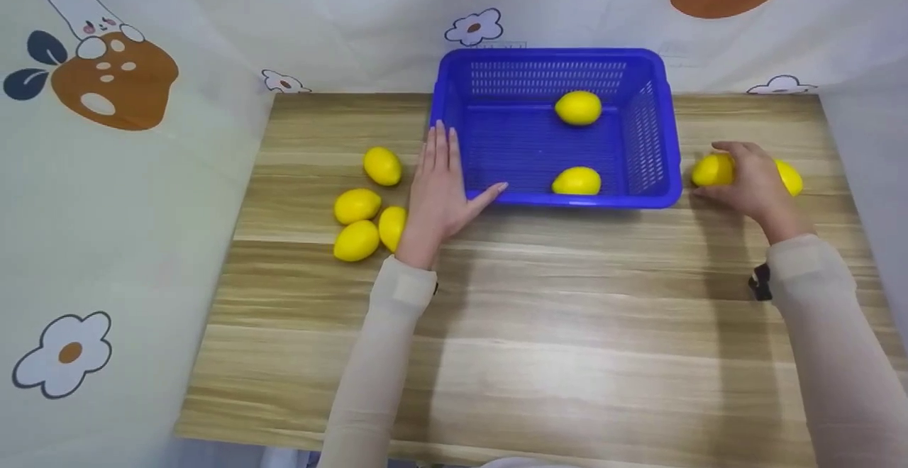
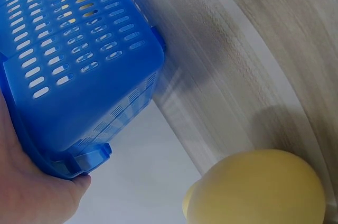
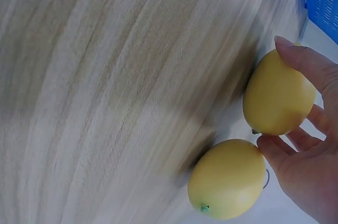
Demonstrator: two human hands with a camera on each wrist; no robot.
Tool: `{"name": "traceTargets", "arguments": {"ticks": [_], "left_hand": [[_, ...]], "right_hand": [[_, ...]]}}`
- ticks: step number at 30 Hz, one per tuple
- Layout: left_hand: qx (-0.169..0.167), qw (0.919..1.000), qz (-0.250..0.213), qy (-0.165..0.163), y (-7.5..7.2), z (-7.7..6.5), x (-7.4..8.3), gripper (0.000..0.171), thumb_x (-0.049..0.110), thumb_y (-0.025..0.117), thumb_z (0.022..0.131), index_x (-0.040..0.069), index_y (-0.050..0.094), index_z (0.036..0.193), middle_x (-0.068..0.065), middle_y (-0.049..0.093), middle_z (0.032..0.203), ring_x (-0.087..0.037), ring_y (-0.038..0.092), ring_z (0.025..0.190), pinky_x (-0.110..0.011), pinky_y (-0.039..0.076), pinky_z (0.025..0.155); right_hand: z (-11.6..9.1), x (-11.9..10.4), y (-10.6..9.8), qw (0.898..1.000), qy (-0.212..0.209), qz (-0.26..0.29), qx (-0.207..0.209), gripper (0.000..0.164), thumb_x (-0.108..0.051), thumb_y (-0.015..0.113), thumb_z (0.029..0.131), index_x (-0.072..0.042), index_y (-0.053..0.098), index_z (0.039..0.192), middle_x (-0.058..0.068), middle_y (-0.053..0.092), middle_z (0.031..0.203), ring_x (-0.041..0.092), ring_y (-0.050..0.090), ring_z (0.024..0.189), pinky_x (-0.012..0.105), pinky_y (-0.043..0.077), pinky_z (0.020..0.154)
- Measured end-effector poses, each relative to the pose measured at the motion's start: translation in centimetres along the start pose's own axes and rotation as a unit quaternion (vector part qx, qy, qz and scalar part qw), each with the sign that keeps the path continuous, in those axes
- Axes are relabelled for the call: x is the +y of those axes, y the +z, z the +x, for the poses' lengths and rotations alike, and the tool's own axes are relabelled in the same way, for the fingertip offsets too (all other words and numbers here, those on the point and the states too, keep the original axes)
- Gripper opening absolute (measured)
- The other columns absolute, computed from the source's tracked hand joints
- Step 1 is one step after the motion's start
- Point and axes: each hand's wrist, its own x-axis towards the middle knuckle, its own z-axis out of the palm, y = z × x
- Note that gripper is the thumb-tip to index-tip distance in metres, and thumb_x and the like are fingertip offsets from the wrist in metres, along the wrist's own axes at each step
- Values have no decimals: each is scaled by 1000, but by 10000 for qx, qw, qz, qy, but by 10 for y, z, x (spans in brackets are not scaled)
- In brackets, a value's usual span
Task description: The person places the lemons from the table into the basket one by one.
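Near the frame's centre, the left hand (image 1: 438, 202) rests straight-fingered along the left rim of the blue basket (image 1: 624, 201), probably to steady it. Well apart at centre right, the right hand (image 1: 755, 179) curls round one lemon (image 1: 711, 171), seemingly for secure hold.

We've got a wood-grain surface (image 1: 610, 298), pale sheeting (image 1: 369, 28) behind and along the left side, printed with outlined flowers (image 1: 69, 352), spotted brown shapes (image 1: 135, 99) and a white rabbit (image 1: 86, 10), plain greyish backing (image 1: 872, 127) at right, and soft glare (image 1: 567, 376) on the surface's near middle.
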Motion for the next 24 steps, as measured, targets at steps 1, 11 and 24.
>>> {"name": "traceTargets", "arguments": {"ticks": [1,11,24], "left_hand": [[-6,10000,9,-3,0,0,0,117,81,44,96,-2,2,168,-22,-10,176,-33,-5,165,-41,-1,133],[19,10000,85,46,2,-1,1,117,80,45,96,-3,4,167,-23,-8,176,-34,-3,165,-42,0,133],[81,9999,84,35,2,0,0,117,80,45,96,-2,3,167,-22,-9,176,-33,-4,165,-40,-1,133]], "right_hand": [[1,0,0,10000,4,-2,2,84,-12,85,87,15,38,151,47,33,153,67,30,139,75,22,120],[3,6,8,9999,84,38,-67,87,-12,85,87,13,35,154,46,34,153,65,31,139,75,23,120],[4,6,16,9978,464,470,111,90,-17,82,92,9,30,160,45,34,155,62,35,137,75,27,117]]}}
